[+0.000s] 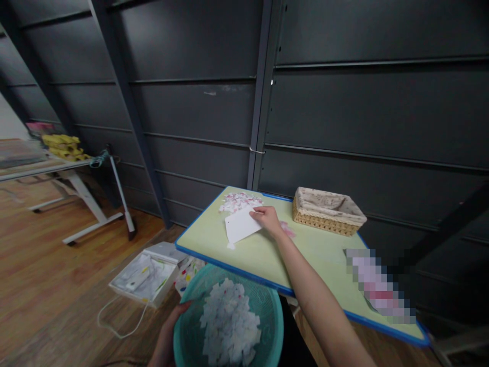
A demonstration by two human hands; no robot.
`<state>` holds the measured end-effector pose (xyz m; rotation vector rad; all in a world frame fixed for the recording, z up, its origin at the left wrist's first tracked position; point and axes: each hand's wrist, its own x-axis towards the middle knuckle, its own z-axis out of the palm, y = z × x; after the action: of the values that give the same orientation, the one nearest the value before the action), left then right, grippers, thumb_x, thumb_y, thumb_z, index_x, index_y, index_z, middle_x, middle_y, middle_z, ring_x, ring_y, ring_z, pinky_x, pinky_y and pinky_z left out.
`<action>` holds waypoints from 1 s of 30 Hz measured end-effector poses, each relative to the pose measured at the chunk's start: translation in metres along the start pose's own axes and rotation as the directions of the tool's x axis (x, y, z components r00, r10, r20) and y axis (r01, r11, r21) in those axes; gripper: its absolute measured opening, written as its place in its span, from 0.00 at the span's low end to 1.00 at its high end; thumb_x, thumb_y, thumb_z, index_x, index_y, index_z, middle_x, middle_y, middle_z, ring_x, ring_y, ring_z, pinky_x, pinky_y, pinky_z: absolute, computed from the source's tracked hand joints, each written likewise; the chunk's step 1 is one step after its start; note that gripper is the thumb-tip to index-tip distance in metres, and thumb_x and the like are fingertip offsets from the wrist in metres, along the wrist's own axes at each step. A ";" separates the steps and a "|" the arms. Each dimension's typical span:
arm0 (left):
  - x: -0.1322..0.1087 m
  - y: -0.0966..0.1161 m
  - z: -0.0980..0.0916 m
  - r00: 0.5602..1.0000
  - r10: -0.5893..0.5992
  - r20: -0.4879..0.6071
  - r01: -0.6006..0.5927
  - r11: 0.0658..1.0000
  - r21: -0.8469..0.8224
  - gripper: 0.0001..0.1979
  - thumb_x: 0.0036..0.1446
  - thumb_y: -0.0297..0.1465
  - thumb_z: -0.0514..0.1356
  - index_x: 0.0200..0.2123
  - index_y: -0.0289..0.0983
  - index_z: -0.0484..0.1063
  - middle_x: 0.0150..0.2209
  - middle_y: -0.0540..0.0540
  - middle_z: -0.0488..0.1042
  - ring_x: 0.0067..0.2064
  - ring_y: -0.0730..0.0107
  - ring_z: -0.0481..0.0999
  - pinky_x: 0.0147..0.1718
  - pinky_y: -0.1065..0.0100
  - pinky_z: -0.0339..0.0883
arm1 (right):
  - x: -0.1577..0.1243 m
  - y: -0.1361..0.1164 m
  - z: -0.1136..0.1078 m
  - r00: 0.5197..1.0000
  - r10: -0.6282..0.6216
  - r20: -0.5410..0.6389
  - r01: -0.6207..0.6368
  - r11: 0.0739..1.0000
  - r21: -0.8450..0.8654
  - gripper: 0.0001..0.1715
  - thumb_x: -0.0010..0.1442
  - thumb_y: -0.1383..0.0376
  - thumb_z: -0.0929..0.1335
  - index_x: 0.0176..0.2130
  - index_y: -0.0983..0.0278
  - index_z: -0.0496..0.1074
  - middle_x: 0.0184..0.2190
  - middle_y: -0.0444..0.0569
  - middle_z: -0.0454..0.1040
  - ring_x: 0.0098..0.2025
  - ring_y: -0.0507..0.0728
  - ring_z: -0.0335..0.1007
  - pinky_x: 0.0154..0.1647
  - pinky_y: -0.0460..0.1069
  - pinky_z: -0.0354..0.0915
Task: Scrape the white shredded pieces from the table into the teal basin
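Observation:
In my right hand (266, 220) is a flat white card (241, 226) with a small hole near its corner, pinched at its right end just above the table. Behind the card lies a pile of white and pink paper scraps (239, 201). A small white scrap (231, 246) sits at the card's lower edge. My left hand (170, 329) grips the left side of a teal plastic basket (278, 321), its thumb over the rim and its other fingers mostly hidden. Many white paper pieces (230, 323) are heaped inside the basket, below the table's front edge.
The pale yellow table (267, 265) has a blue edge. A cloth-lined wicker basket (328, 221) stands at its back right, a blurred-out item (378, 290) nearer. Pink pieces (287, 229) lie beside my right wrist. An open white box (143, 275) is on the floor. A dark panelled wall stands behind.

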<state>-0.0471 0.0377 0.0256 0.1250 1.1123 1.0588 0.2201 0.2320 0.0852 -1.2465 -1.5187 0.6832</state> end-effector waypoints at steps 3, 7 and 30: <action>0.002 0.001 -0.002 1.000 0.007 0.009 -0.007 1.000 -0.013 0.03 0.48 0.27 0.61 0.26 0.32 0.73 0.22 0.42 0.79 0.25 0.59 0.78 0.30 0.60 0.72 | 0.002 0.000 -0.005 0.999 0.034 -0.018 -0.033 0.998 0.054 0.16 0.42 0.56 0.68 0.23 0.68 0.74 0.18 0.44 0.67 0.21 0.50 0.56 0.21 0.45 0.48; 0.002 0.002 -0.003 1.000 0.022 -0.012 -0.022 1.000 -0.008 0.04 0.47 0.28 0.62 0.24 0.33 0.72 0.19 0.44 0.78 0.25 0.59 0.78 0.30 0.61 0.72 | 0.003 0.000 -0.007 0.999 0.041 -0.010 -0.041 0.999 0.023 0.14 0.41 0.57 0.68 0.20 0.68 0.72 0.16 0.42 0.63 0.21 0.49 0.53 0.21 0.45 0.46; -0.002 0.004 0.001 0.999 0.033 -0.011 -0.033 0.999 -0.011 0.05 0.49 0.28 0.61 0.26 0.32 0.73 0.21 0.42 0.79 0.30 0.55 0.80 0.32 0.58 0.73 | -0.007 -0.010 -0.005 0.930 0.100 0.354 -0.151 0.981 0.120 0.17 0.39 0.57 0.72 0.25 0.69 0.76 0.17 0.43 0.67 0.20 0.48 0.55 0.20 0.44 0.47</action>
<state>-0.0486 0.0386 0.0295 0.1293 1.1169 1.0961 0.2211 0.2215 0.0937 -1.1615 -1.6466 1.1276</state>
